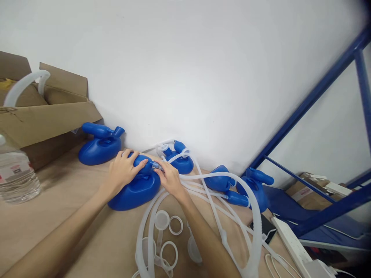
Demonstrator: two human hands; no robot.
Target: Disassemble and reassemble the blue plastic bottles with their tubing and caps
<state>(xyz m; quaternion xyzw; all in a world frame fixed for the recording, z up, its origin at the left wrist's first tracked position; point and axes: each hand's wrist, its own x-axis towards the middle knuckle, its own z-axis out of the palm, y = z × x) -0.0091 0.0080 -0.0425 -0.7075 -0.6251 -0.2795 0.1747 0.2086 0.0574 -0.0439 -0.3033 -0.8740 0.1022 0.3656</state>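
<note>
In the head view a blue plastic urinal bottle (135, 193) lies on the brown surface in front of me. My left hand (123, 170) wraps over its rounded blue upper part (142, 164), thumb along the near side. My right hand (169, 177) pinches a clear tube end (156, 165) at the tip of that blue part. The fingers partly hide the joint, so how far the tube sits on it cannot be told. White flexible tubes (252, 193) loop away to the right. Translucent caps (161, 220) and white rings (176, 225) lie below my right wrist.
More blue bottles stand along the wall, one at left (100, 150), one behind my hands (184, 164), two at right (218, 179). An open cardboard box (58, 119) and water bottle (17, 173) are at left. A blue metal frame (307, 96), phone (269, 231) and white strip (292, 247) are right.
</note>
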